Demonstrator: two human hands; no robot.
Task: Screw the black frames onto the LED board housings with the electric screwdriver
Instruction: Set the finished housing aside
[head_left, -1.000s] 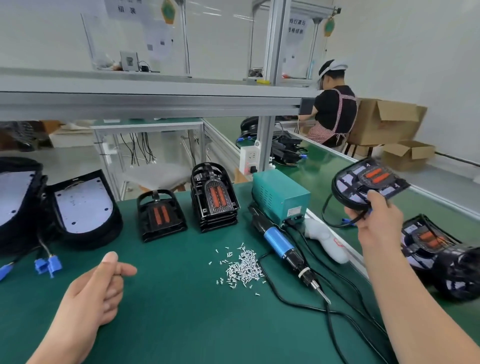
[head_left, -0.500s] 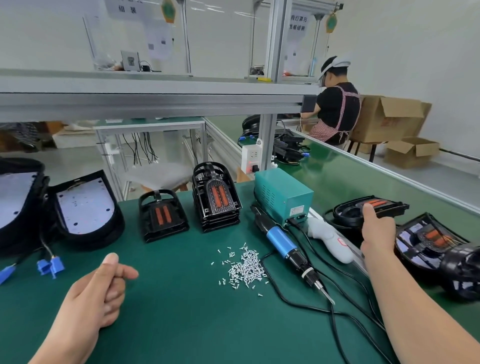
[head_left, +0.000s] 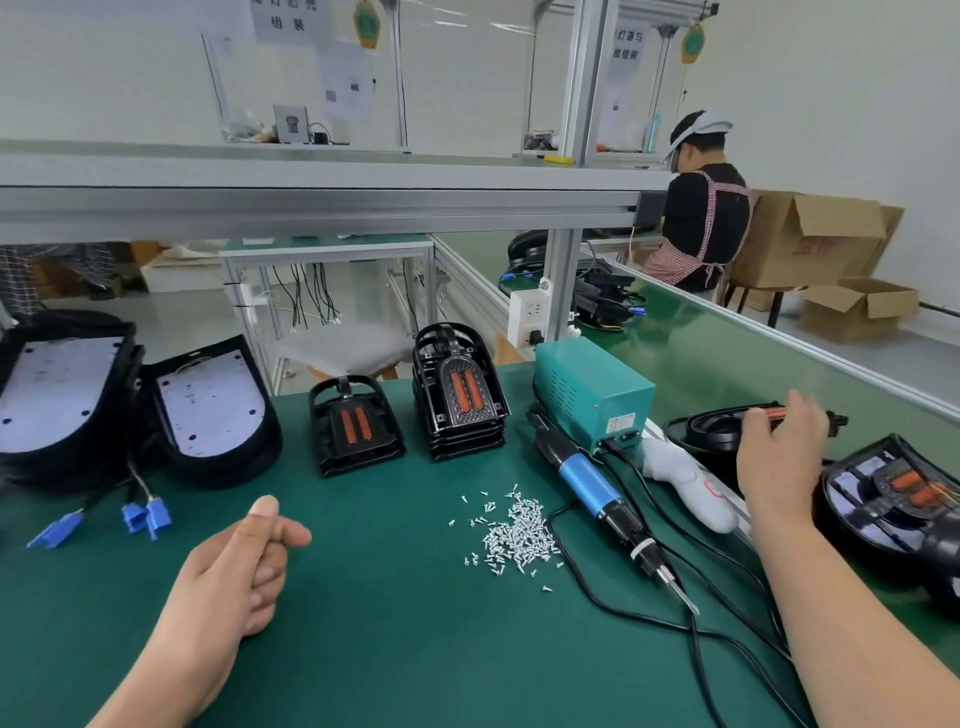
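Left grip (head_left: 234, 566) is curled into an empty fist, thumb on top, low over the green bench (head_left: 389, 649). The pile of screws (head_left: 514, 530) is just off to its right, and the electric screwdriver (head_left: 597, 488) is lying past those with nobody touching it. Right grip (head_left: 779, 452) is further out, fingers loose and a bit blurry over a black unit (head_left: 717, 434), can't tell if it's actually touching. Farther back, the black frames (head_left: 460, 400) sit ahead of the left grip and the LED board housings (head_left: 208, 410) are off to its left.
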